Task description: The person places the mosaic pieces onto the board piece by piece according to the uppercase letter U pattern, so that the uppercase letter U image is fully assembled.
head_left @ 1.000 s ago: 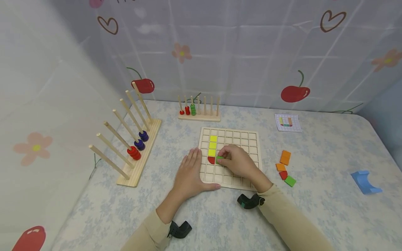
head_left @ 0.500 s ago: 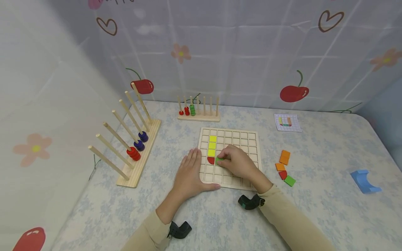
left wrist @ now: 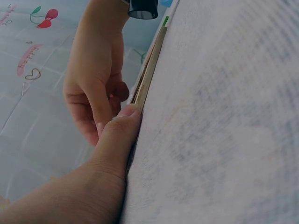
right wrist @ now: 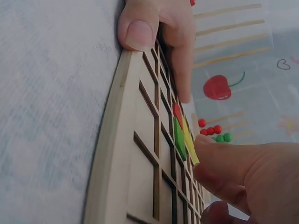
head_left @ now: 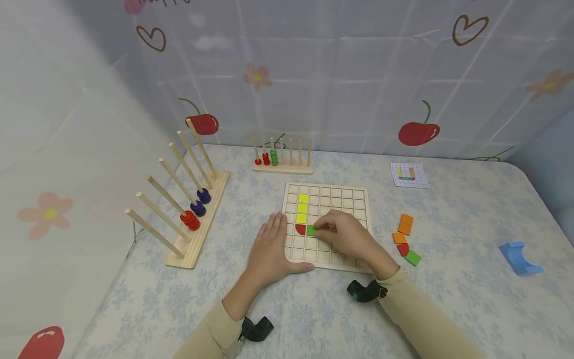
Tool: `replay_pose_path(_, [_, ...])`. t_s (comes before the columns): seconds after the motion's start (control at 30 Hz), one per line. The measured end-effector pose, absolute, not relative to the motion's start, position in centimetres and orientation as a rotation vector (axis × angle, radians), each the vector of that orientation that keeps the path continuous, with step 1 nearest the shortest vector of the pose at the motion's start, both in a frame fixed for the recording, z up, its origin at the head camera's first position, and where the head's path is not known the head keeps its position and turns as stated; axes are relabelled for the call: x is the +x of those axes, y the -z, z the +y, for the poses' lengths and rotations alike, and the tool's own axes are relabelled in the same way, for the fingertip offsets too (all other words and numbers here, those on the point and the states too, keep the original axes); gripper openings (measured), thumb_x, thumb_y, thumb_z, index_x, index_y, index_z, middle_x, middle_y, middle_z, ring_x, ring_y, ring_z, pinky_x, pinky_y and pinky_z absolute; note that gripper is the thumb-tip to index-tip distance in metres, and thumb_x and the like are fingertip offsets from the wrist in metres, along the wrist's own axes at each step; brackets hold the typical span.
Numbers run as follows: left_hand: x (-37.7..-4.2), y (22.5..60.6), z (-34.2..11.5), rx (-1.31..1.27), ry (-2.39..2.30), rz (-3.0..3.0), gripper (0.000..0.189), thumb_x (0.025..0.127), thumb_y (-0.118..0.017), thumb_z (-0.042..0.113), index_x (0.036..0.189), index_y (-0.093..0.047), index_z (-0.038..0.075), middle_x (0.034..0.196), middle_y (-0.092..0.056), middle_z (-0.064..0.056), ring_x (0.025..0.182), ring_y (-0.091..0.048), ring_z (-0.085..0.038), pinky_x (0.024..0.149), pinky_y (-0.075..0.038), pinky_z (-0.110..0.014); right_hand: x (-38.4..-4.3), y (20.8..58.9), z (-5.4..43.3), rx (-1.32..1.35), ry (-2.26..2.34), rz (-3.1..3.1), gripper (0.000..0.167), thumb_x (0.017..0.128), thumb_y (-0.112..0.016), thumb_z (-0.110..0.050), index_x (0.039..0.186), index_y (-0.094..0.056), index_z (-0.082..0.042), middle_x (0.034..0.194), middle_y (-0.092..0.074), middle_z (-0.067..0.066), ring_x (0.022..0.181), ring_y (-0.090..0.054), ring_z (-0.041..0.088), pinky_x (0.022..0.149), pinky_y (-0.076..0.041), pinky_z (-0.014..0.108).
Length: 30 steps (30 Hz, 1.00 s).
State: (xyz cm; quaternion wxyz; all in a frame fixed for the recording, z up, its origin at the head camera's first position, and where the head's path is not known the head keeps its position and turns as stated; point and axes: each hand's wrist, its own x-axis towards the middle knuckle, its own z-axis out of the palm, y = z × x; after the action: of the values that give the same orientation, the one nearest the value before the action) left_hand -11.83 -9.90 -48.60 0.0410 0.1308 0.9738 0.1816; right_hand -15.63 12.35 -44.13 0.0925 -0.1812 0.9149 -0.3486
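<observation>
A wooden grid board (head_left: 332,259) lies on the table. Three yellow tiles (head_left: 302,208) form a column in its cells. Below them sits a red rounded tile (head_left: 301,229), and to its right lies a green square tile (head_left: 311,231). My left hand (head_left: 269,249) rests at the board's left edge with fingers extended, its thumb on the front edge. Over the board is my right hand (head_left: 345,234), loosely curled. In the right wrist view its fingertips (right wrist: 202,142) stand a little apart from the green tile (right wrist: 180,139).
Right of the board lie orange tiles (head_left: 405,224), a red tile (head_left: 403,250) and a green tile (head_left: 413,258). A pattern card (head_left: 410,175) is behind them, with a blue curved piece (head_left: 520,259) farther right. Peg racks stand left (head_left: 206,234) and behind (head_left: 283,169).
My right hand has let go of the green tile and moved slightly right, leaving the tile in view beside the red one. The left hand stays at the board's edge.
</observation>
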Motion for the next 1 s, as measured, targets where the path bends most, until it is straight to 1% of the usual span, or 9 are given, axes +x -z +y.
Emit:
replay_pose_path(0.2, [-11.8, 48.7, -9.9, 0.382, -0.559, 2.979, 0.142, 0.061, -0.062, 0.091, 0.159, -0.007, 0.005, 0.168, -0.005, -0.009, 0.156, -0.001, -0.022, 0.127, -0.008, -0.042, -15.1, 43.6, 15.2, -0.561, 1.093, 2.725, 0.019, 0.092, -0.072, -0.022, 0.11, -0.074, -0.015, 0.097, -0.068, -0.003, 0.073, -0.053, 0.013, 0.064, -0.048, 0.026])
replay_pose_path(0.33, [-11.8, 48.8, -9.9, 0.373, -0.568, 2.975, 0.142, 0.061, -0.062, 0.09, 0.159, -0.007, 0.005, 0.168, -0.005, -0.008, 0.157, 0.0, -0.021, 0.128, -0.007, -0.042, -14.5, 43.4, 17.9, -0.538, 1.103, 2.734, 0.018, 0.091, -0.072, -0.02, 0.109, -0.074, -0.015, 0.096, -0.067, -0.002, 0.071, -0.05, 0.014, 0.059, -0.044, 0.023])
replay_pose_path(0.4, [-11.8, 48.7, -10.0, 0.368, -0.58, 2.974, 0.141, 0.061, -0.063, 0.09, 0.159, -0.007, 0.006, 0.168, -0.005, -0.008, 0.157, 0.0, -0.021, 0.127, -0.007, -0.042, -14.2, 43.2, 19.3, -0.517, 1.094, 2.74, 0.018, 0.091, -0.073, -0.018, 0.108, -0.074, -0.015, 0.095, -0.067, -0.002, 0.072, -0.05, 0.014, 0.058, -0.043, 0.023])
replay_pose_path(0.57, [-11.8, 48.8, -10.0, 0.365, -0.588, 2.978, 0.141, 0.06, -0.064, 0.089, 0.16, -0.008, 0.006, 0.168, -0.005, -0.007, 0.157, -0.001, -0.021, 0.127, -0.007, -0.043, -13.1, 42.7, 22.8, -0.441, 1.043, 2.773, 0.019, 0.09, -0.073, -0.019, 0.109, -0.073, -0.014, 0.094, -0.066, 0.0, 0.066, -0.047, 0.01, 0.053, -0.041, 0.023])
replay_pose_path(0.67, [-11.8, 48.8, -10.0, 0.367, -0.588, 2.979, 0.141, 0.06, -0.064, 0.089, 0.16, -0.008, 0.006, 0.168, -0.006, -0.008, 0.157, -0.001, -0.021, 0.127, -0.007, -0.043, -12.3, 42.5, 24.8, -0.377, 1.017, 2.794, 0.021, 0.091, -0.073, -0.023, 0.11, -0.073, -0.014, 0.091, -0.065, 0.001, 0.062, -0.047, 0.009, 0.05, -0.04, 0.024])
replay_pose_path(0.83, [-11.7, 48.7, -9.9, 0.379, -0.59, 2.984, 0.141, 0.061, -0.063, 0.09, 0.159, -0.009, 0.005, 0.168, -0.007, -0.009, 0.157, -0.002, -0.022, 0.127, -0.008, -0.043, -10.9, 42.8, 27.9, -0.264, 0.973, 2.824, 0.025, 0.092, -0.071, -0.034, 0.11, -0.072, -0.016, 0.095, -0.066, 0.002, 0.068, -0.049, 0.009, 0.049, -0.039, 0.024])
replay_pose_path(1.0, [-11.8, 48.7, -9.8, 0.384, -0.576, 2.987, 0.141, 0.061, -0.063, 0.09, 0.159, -0.008, 0.005, 0.168, -0.007, -0.009, 0.157, -0.003, -0.022, 0.127, -0.008, -0.043, -9.9, 43.4, 30.1, -0.192, 0.936, 2.866, 0.026, 0.092, -0.071, -0.036, 0.11, -0.072, -0.018, 0.096, -0.067, 0.002, 0.066, -0.049, 0.009, 0.049, -0.038, 0.024])
